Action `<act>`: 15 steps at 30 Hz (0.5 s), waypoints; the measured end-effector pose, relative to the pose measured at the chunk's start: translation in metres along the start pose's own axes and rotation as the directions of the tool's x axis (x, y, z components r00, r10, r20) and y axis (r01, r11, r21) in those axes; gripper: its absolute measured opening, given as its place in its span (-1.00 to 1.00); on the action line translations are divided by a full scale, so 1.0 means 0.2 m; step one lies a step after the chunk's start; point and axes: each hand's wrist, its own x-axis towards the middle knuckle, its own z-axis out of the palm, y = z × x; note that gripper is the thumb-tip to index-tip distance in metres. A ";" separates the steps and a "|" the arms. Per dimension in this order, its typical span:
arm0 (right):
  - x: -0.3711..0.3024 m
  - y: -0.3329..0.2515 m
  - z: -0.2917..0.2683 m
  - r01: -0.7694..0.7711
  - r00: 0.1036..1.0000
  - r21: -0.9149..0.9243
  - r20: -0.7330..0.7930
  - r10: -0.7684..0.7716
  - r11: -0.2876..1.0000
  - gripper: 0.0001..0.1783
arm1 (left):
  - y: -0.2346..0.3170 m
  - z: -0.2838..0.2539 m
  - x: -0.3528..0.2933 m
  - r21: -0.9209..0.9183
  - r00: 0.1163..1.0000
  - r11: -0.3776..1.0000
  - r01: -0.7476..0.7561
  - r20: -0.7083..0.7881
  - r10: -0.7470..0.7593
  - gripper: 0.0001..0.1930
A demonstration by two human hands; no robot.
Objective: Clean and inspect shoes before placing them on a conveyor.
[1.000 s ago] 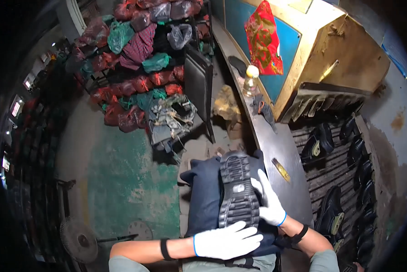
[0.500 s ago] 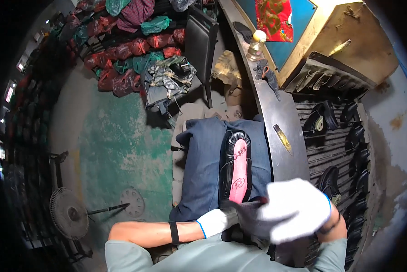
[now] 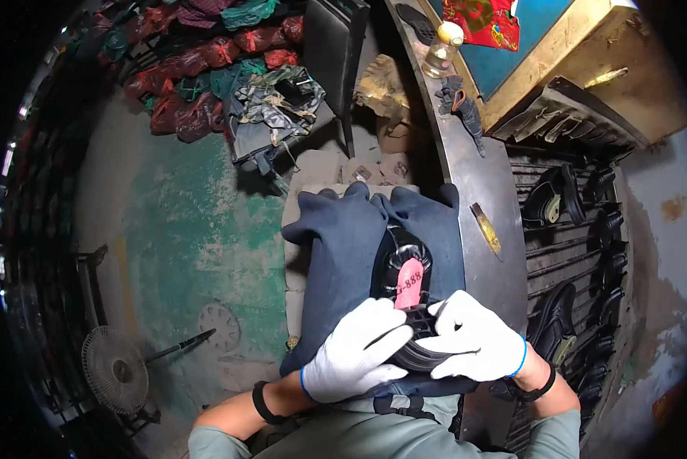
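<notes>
On my lap, over the dark blue apron, lies a black shoe upper with its pink bottom facing up and its toe pointing away from me. Across its near half is a black rubber sole, curved, with a ridged edge. My left hand, in a white glove, grips the sole's left side. The right hand, gloved alike, pinches its right side between thumb and fingers. Behind the sole and gloves, the heel part of the upper is hidden.
A metal bench runs along my right, bearing a yellow-handled knife, a bottle and a dark tool. Beyond it, a slatted rack holds black shoes. A fan stands left; a chair stands ahead.
My left hand has come up from beside my waist onto the sole. The right hand has lowered the dark piece over the shoe's near half, covering part of the pink bottom.
</notes>
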 end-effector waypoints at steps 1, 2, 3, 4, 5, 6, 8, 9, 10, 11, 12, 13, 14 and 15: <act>0.03 -0.01 -0.01 -0.031 0.999 0.054 -0.025 0.033 0.998 -0.38 | -0.04 0.02 0.01 -0.058 1.000 0.998 0.006 0.000 -0.006 -0.35; 0.04 0.00 -0.03 -0.063 0.997 0.109 -0.048 0.068 0.992 -0.36 | -0.10 0.01 -0.01 -0.114 1.000 0.993 0.028 -0.008 -0.030 -0.38; 0.01 0.05 -0.01 -0.093 0.987 0.231 -0.104 0.120 0.968 -0.29 | -0.12 0.01 0.01 -0.181 0.997 0.981 0.076 0.005 -0.076 -0.38; 0.00 0.09 0.01 -0.098 0.987 0.238 -0.104 0.126 0.966 -0.29 | -0.12 -0.01 0.03 -0.238 0.992 0.963 0.129 0.021 -0.128 -0.37; -0.01 0.13 0.03 -0.123 0.969 0.340 -0.161 0.187 0.932 -0.27 | -0.12 0.00 0.04 -0.305 0.985 0.938 0.166 0.009 -0.172 -0.36; -0.02 0.14 0.05 -0.146 0.943 0.433 -0.212 0.258 0.889 -0.24 | -0.13 -0.01 0.06 -0.314 0.983 0.933 0.174 0.005 -0.182 -0.34; 0.02 0.10 0.08 -0.305 0.841 0.472 -0.274 0.467 0.827 -0.27 | -0.08 0.00 0.08 -0.436 0.881 0.789 0.433 0.020 -0.473 -0.38; 0.05 0.08 0.08 -0.382 0.794 0.459 -0.282 0.539 0.802 -0.32 | -0.11 0.00 0.10 -0.320 0.902 0.853 0.411 0.006 -0.433 -0.40; 0.07 0.07 0.08 -0.455 0.742 0.446 -0.289 0.605 0.771 -0.36 | -0.12 0.00 0.13 -0.287 0.883 0.849 0.444 -0.018 -0.468 -0.46; 0.10 0.08 0.08 -0.463 0.736 0.457 -0.280 0.616 0.760 -0.36 | -0.13 0.01 0.15 -0.311 0.847 0.807 0.502 -0.013 -0.532 -0.46; 0.13 0.08 0.10 -0.505 0.650 0.525 -0.290 0.702 0.685 -0.38 | -0.14 0.01 0.16 -0.334 0.806 0.761 0.556 -0.006 -0.592 -0.46; 0.15 0.09 0.10 -0.535 0.557 0.591 -0.291 0.778 0.604 -0.39 | -0.15 0.00 0.19 -0.334 0.799 0.753 0.567 0.003 -0.601 -0.46; 0.15 0.12 0.10 -0.538 0.553 0.597 -0.283 0.784 0.595 -0.39 | -0.17 -0.03 0.23 -0.336 0.743 0.688 0.643 0.059 -0.666 -0.43; 0.16 0.16 0.09 -0.536 0.575 0.551 -0.316 0.755 0.639 -0.40 | -0.18 -0.04 0.27 -0.337 0.682 0.617 0.711 0.117 -0.722 -0.41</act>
